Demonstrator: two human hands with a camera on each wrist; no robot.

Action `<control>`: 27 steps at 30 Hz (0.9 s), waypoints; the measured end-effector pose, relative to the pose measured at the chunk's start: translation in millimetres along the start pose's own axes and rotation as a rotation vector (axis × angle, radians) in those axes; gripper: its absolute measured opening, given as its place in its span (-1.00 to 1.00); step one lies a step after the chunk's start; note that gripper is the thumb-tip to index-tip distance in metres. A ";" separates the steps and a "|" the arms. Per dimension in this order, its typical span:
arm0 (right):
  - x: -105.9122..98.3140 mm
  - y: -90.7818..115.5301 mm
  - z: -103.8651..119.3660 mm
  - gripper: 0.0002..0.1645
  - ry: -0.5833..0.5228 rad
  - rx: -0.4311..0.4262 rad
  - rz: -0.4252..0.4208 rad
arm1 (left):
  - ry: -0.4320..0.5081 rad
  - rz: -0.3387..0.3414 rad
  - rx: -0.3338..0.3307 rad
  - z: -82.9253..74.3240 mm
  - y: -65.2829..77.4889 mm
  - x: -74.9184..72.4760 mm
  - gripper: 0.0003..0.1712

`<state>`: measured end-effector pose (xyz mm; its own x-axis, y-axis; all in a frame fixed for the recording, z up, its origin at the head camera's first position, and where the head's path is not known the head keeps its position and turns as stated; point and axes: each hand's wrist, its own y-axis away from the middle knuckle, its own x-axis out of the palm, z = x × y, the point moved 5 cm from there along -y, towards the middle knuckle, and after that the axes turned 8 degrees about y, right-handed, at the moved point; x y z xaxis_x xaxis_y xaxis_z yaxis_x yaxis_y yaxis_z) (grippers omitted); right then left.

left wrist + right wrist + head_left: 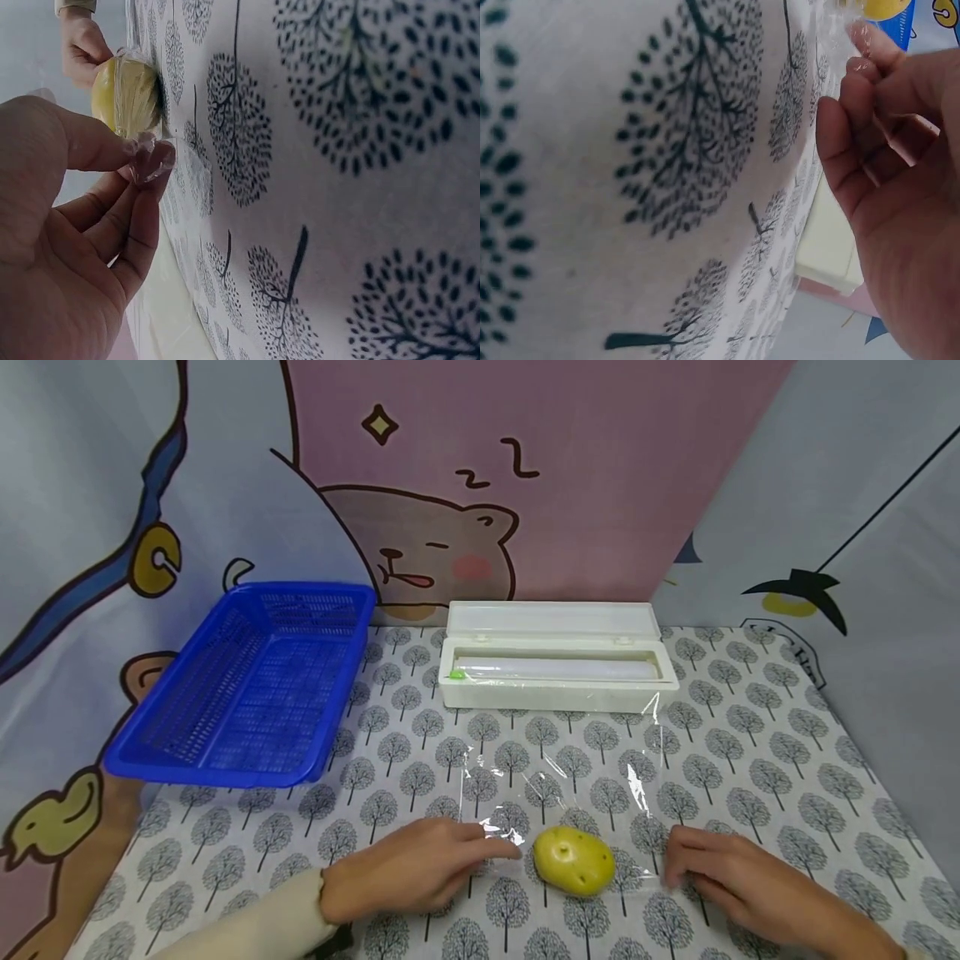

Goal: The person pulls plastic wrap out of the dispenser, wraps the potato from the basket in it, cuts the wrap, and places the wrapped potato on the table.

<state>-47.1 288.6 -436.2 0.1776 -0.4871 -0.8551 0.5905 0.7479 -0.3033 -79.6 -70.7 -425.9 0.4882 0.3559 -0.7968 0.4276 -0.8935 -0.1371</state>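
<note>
A sheet of clear plastic wrap stretches from the white dispenser box toward the front of the table. A yellow potato sits at the sheet's near end, between the two hands; shiny film overlaps it in the left wrist view. To its left, my left hand pinches an edge of the wrap between thumb and index finger, a crumpled bit showing at the fingertips. On the other side, my right hand pinches the opposite edge, with film glinting at its fingertips.
A blue plastic basket stands at the back left. The box's lid is raised at the back, and a roll lies inside with a small green piece at its left end. The tablecloth has a tree print; a cartoon curtain hangs behind.
</note>
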 end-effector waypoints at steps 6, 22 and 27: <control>-6.3 -14.2 10.2 -0.34 0.124 0.041 -0.005 | -0.037 0.027 0.002 -0.5 -3.6 1.1 -0.29; 19.7 -49.4 34.7 -0.67 0.237 0.075 0.188 | 0.001 0.049 -0.060 3.5 -3.8 3.1 -0.30; 25.4 -47.7 27.4 -0.66 0.223 0.077 0.160 | 0.005 0.043 -0.069 4.7 -3.4 3.3 -0.36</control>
<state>-49.2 228.2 -431.9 0.1006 -0.2483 -0.9635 0.6286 0.7665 -0.1319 -83.0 -67.7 -430.8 0.5109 0.3190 -0.7983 0.4573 -0.8872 -0.0618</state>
